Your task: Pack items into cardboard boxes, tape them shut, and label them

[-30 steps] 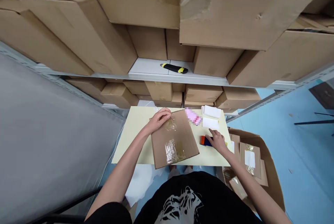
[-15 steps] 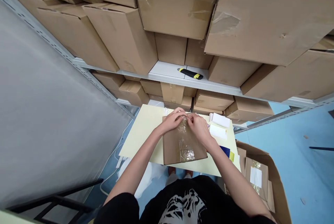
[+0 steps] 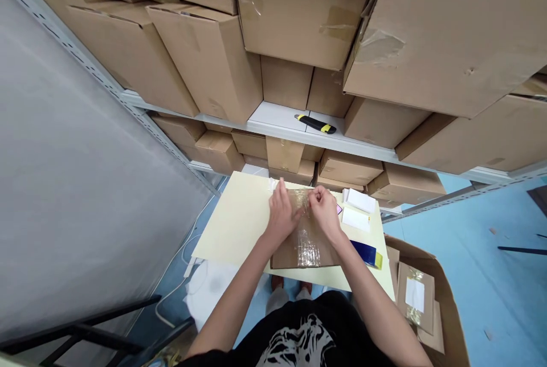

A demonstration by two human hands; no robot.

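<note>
A brown cardboard box (image 3: 285, 254) lies on the pale yellow table in front of me. Shiny clear packing tape (image 3: 307, 247) runs down the middle of its top, wrinkled toward the far edge. Fingers stretched out, my left hand (image 3: 281, 211) rests along the left part of the box, its thumb by the tape. My right hand (image 3: 325, 211) is closed in a pinch at the far end of the tape, just right of the strip; the fingers partly hide what is between them.
White paper stacks (image 3: 356, 219) and a blue and yellow item (image 3: 365, 253) lie on the table's (image 3: 233, 219) right side. A black and yellow utility knife (image 3: 316, 123) is on the shelf ahead, among cardboard boxes. An open carton (image 3: 448, 293) with parcels stands at the right.
My left hand has left the far edge, where it was beside my right hand, and now lies flatter on the box's left side. My right hand stays pinched near the tape.
</note>
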